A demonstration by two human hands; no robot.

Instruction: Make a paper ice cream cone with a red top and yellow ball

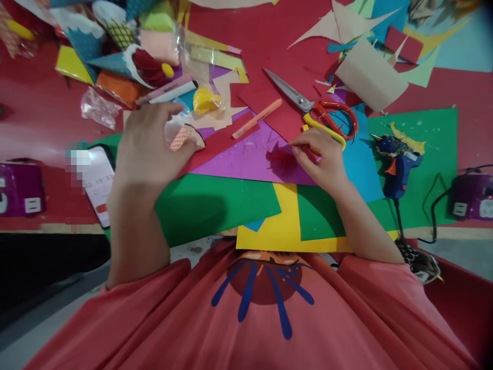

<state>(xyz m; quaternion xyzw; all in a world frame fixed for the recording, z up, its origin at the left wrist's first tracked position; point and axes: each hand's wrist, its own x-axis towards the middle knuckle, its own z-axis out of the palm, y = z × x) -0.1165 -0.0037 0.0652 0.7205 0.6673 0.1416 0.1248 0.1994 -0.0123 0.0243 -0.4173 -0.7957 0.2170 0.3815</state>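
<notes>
My left hand point(144, 141) is curled round a small paper piece point(183, 137) with an orange-and-white checked pattern and a dark curved edge. Its thumb lies over the piece, and part of that piece is hidden by the hand. Over the purple sheet point(231, 159), my right hand point(321, 156) pinches a dark red, pointed paper cut-out point(281, 159) between thumb and fingertips. Scissors point(304, 103) with red and yellow handles lie just beyond the right hand. A peach-coloured marker point(257, 119) rests between the two hands.
Blue-patterned paper cones point(111, 62) and clay packets point(119, 88) crowd the back left. A phone point(100, 180) lies by my left wrist. On the right are a blue glue gun point(402, 172) with its cord and paper scraps point(372, 74). A green sheet point(208, 205) lies in front.
</notes>
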